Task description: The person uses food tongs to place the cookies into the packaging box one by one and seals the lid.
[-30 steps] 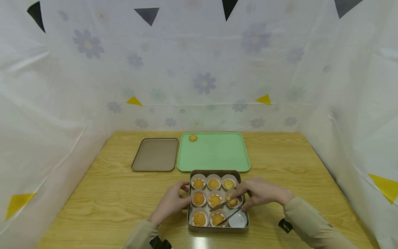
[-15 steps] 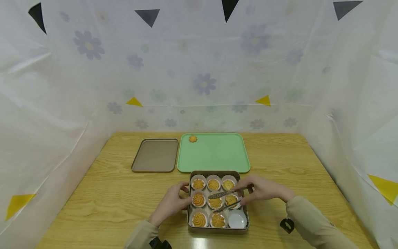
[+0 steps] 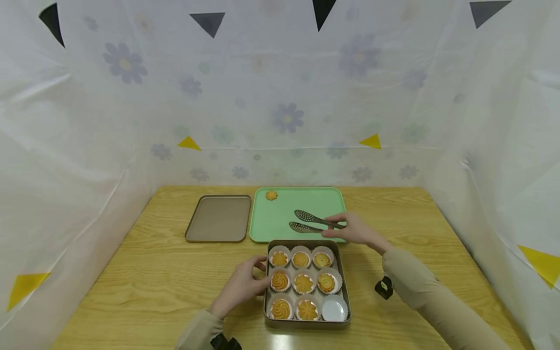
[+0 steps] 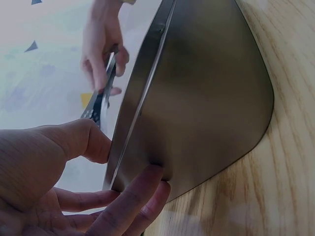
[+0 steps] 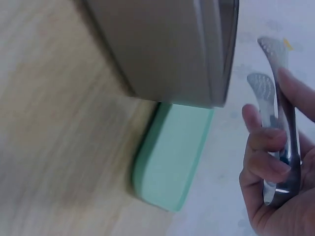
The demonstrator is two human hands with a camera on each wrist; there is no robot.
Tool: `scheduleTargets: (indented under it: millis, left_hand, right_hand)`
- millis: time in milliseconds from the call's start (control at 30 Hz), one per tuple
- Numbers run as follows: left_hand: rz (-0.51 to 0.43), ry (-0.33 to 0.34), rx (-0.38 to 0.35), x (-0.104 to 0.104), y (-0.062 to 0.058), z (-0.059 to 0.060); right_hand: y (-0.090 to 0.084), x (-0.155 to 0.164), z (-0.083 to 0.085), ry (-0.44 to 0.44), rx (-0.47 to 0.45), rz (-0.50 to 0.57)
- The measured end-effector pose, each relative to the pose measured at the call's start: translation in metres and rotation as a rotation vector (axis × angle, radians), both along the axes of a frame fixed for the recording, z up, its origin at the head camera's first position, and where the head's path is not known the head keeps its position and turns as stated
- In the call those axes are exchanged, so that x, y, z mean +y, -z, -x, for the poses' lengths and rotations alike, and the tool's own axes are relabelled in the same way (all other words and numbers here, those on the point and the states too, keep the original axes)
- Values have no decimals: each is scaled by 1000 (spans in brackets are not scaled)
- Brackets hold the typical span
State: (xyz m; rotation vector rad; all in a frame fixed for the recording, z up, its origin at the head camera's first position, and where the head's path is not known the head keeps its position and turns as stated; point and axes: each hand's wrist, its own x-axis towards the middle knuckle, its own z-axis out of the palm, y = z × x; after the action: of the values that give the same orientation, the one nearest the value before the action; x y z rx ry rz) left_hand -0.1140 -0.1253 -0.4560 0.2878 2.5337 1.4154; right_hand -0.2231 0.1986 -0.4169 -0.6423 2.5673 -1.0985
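My right hand holds metal tongs with perforated tips over the green tray. The tongs' arms stand apart, with nothing between them, also in the right wrist view. My left hand grips the left side of a deep metal tin; the left wrist view shows the thumb at the rim and fingers against the outer wall. Inside the tin, paper cups in three rows hold several piped butter cookies. The front right paper cup holds no cookie.
One flower-shaped cookie lies at the green tray's back left corner. To its left is a flat brown tray on the wooden table. White sheeting hangs behind and at both sides.
My right hand has carried the tongs from low over the tin's cookies, forward and up to the green tray. The tongs hold no cookie throughout. My left hand stays on the tin.
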Motion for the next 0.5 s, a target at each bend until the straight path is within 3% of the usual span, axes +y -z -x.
scheduleTargets:
  millis: [133,500]
  left_hand:
    - [1,5,6,1,1,0]
    - [4,4,14,2,1,-2]
  right_hand:
    - [-9,-17,19,70,-21,-47]
    - [-16,-63,63,148,-27,-233]
